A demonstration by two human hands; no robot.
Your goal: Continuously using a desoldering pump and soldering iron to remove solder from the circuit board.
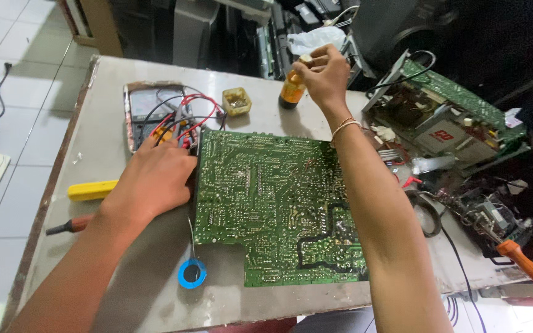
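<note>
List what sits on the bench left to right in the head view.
Yellow-handled tool → left hand → blue solder spool → small yellow tin → large green circuit board → right hand on amber bottle → second board assembly → orange handle.

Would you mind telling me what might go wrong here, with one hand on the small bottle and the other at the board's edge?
1. The right hand grips the small amber bottle at its top, right behind the green circuit board; if it tips, liquid could reach the solder side.
2. The left hand rests by the red and black test leads; a snag might drag the multimeter.
3. The solder spool sits near the table's front edge and could roll off.
</note>
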